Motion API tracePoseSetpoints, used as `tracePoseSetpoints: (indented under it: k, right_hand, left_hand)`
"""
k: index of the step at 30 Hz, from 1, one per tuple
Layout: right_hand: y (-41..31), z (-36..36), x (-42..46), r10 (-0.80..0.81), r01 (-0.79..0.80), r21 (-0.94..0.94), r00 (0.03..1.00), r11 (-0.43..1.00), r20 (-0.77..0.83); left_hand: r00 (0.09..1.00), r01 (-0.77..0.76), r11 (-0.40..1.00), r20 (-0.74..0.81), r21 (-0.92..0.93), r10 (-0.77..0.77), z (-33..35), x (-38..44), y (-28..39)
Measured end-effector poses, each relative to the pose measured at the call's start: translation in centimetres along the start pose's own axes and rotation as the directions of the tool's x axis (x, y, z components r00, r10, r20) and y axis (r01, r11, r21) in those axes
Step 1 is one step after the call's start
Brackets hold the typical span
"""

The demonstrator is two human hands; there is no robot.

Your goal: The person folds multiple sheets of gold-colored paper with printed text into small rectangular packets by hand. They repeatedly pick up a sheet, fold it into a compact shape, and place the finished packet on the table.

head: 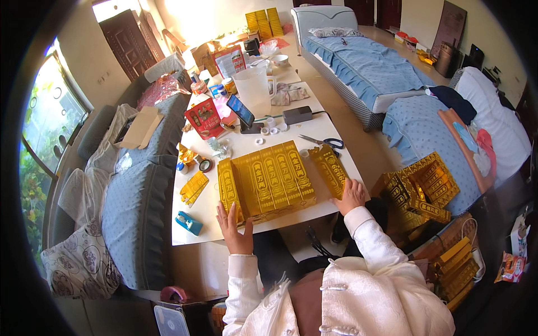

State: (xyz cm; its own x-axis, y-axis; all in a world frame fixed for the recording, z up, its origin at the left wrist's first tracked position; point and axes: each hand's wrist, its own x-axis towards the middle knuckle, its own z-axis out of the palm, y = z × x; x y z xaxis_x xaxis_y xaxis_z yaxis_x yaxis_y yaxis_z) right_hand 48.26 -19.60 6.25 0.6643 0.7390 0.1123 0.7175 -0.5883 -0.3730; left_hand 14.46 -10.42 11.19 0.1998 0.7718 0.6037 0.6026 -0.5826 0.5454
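Observation:
A row of long gold cardboard boxes [269,176] printed with characters lies side by side on the white table [260,233]. At its left end one gold box [227,185] sits slightly raised and apart from the others. My left hand [236,232] is at the near end of that box, fingers spread and fingertips against it. To the right of the row lies a separate gold printed piece [329,170] with a ragged far end. My right hand [352,196] touches its near end at the table's right edge; whether the fingers grip it is hard to see.
Scissors [332,143] lie behind the separate piece. On the left are black tape [205,165], gold strips [194,187] and a blue tape dispenser [189,223]. Farther back stand a phone on a stand [241,111] and a plastic pitcher [253,90]. An open gold carton [433,180] sits right.

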Motion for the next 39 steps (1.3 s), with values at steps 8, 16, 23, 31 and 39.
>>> tracePoseSetpoints:
  k: [8,16,23,31,39]
  right_hand:
    - [-1.7,0.6,1.1,0.067,-0.06,-0.207,0.997,0.977,0.029]
    - [-1.1,1.0,1.3,0.033,-0.024,-0.265,0.999,0.964,0.027]
    - [-1.5,0.9,1.8,0.031,-0.015,-0.266,0.998,0.964,0.055]
    - [-1.1,2.8,2.6,0.01,-0.008,-0.334,1.0,0.942,0.003]
    - [-2.3,2.3,1.8,-0.107,0.086,-0.337,0.993,0.938,-0.046]
  left_hand:
    - [0.996,-0.004,1.0,-0.085,0.025,0.006,-2.4,-0.7,2.2]
    - [0.997,-0.004,0.998,-0.077,-0.056,-0.001,-2.7,-2.0,4.1]
    - [0.998,0.025,0.999,-0.057,-0.042,-0.028,-2.4,-2.1,4.0]
    - [0.999,0.014,0.997,-0.047,-0.081,-0.018,-2.4,-2.4,4.5]
    - [1.0,-0.02,0.99,-0.018,-0.139,0.018,-2.3,-3.7,6.4]
